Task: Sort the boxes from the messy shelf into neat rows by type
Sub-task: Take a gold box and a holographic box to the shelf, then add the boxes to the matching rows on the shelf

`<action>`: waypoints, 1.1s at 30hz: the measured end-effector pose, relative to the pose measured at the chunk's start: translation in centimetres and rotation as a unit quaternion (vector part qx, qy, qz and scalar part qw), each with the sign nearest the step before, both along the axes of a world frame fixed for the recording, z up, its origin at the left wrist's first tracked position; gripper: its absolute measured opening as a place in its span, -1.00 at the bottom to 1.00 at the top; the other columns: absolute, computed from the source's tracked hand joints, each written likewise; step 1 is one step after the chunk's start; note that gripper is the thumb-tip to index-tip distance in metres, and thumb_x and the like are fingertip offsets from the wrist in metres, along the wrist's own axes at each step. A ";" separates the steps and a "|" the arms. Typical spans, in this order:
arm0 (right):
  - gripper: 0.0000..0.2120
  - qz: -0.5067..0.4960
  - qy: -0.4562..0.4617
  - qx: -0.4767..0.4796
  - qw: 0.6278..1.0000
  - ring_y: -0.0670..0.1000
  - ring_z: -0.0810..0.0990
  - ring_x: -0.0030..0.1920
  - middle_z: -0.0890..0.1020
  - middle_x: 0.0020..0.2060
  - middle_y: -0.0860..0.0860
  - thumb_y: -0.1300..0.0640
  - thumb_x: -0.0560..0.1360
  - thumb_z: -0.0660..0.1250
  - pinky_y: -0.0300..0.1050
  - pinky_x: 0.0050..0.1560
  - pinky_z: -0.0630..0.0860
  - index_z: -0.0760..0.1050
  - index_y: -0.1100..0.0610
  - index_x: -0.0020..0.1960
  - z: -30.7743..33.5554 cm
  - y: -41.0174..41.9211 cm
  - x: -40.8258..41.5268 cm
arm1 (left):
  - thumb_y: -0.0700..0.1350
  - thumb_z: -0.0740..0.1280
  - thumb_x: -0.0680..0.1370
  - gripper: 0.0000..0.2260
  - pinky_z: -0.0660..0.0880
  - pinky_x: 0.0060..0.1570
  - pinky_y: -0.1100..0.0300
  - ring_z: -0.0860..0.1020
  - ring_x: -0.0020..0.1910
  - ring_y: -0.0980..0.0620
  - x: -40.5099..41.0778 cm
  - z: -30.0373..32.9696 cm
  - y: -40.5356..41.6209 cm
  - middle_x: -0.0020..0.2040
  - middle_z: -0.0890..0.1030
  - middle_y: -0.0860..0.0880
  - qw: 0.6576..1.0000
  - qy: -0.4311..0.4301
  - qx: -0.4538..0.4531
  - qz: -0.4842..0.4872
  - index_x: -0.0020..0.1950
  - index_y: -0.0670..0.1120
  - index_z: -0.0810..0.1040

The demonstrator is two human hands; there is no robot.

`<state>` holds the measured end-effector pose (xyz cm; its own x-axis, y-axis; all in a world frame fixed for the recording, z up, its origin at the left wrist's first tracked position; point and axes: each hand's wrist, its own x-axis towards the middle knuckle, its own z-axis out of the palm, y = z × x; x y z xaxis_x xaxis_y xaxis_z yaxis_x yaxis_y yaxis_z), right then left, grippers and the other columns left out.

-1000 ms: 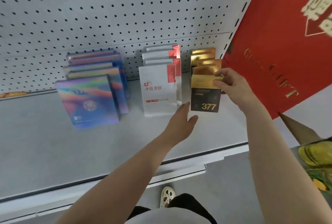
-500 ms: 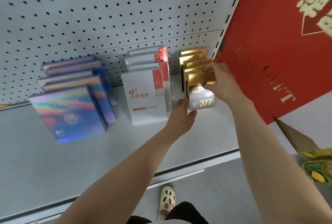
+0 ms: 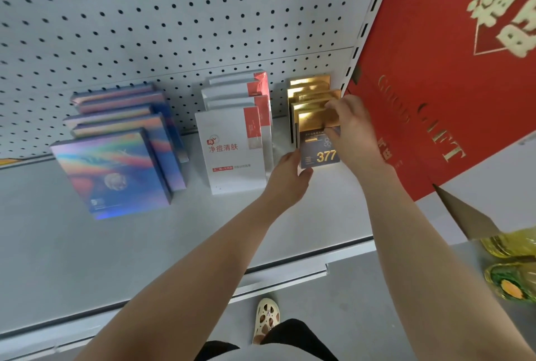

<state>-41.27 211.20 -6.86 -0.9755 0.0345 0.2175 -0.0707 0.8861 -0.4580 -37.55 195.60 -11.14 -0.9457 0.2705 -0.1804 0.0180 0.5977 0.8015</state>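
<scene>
Boxes stand on a grey shelf (image 3: 87,244) in three rows by type, each row running back toward a pegboard wall (image 3: 174,12). On the left are iridescent boxes (image 3: 113,169), in the middle white boxes with red corners (image 3: 232,149), and on the right gold-topped dark boxes (image 3: 313,99). The front dark box (image 3: 319,146), printed "377", is being seated at the head of its row.

What could go wrong: this box looks slightly askew from the ones behind it, so a push from one side alone would likely twist it further out of line. A hard push could also knock the upright gold row backward like dominoes. The left hand sits close to the white row, and a careless sweep might nudge its front box.

The right hand (image 3: 353,134) reaches in from the right, near a large red gift box (image 3: 449,85). Its grip is clamped on the dark box, fingers curled over the gold top and thumb on the right edge. The left hand (image 3: 287,178) comes from below with fingers fairly straight, its fingertips touching the lower left edge of the box; it grips nothing. Both forearms are extended over the shelf's front edge.
</scene>
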 end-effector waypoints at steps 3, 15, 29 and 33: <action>-0.59 -0.011 0.041 0.025 0.999 0.22 0.40 0.32 0.41 0.32 0.18 0.28 0.51 0.38 0.08 0.32 0.38 0.46 0.20 0.34 0.5 -0.9 1.7 | -0.09 0.20 0.66 -0.60 0.33 0.25 0.22 0.44 0.36 -0.03 1.3 0.8 -1.0 0.43 0.43 -0.06 1.000 0.002 0.023 0.013 0.50 -0.05 0.32; -0.71 0.087 0.030 -0.036 0.995 0.12 0.51 0.25 0.58 0.24 0.10 0.14 0.61 0.27 -0.03 0.26 0.44 0.50 0.16 0.31 -0.3 -14.5 11.6 | -0.11 0.25 0.63 -0.80 0.44 0.06 0.41 0.57 -0.01 0.21 11.2 2.3 -16.6 0.03 0.62 0.14 0.975 0.103 0.057 0.189 0.21 0.06 0.57; -0.71 0.358 -0.050 0.006 0.933 0.17 0.52 0.15 0.57 0.19 0.12 0.09 0.64 0.23 -0.01 0.16 0.41 0.50 0.17 0.30 -3.1 -43.8 25.1 | -0.18 0.27 0.61 -0.77 0.53 0.09 0.26 0.62 0.01 0.22 35.3 0.4 -45.0 0.00 0.68 0.09 0.853 0.105 0.060 0.508 0.20 0.03 0.60; -0.71 0.424 -0.058 -0.001 0.904 0.15 0.52 0.16 0.57 0.18 0.11 0.07 0.65 0.21 -0.01 0.13 0.44 0.50 0.16 0.30 -4.3 -53.0 29.8 | -0.15 0.27 0.61 -0.79 0.54 0.08 0.25 0.62 0.02 0.21 42.7 -0.1 -52.6 0.03 0.68 0.08 0.815 0.091 0.042 0.571 0.17 0.08 0.59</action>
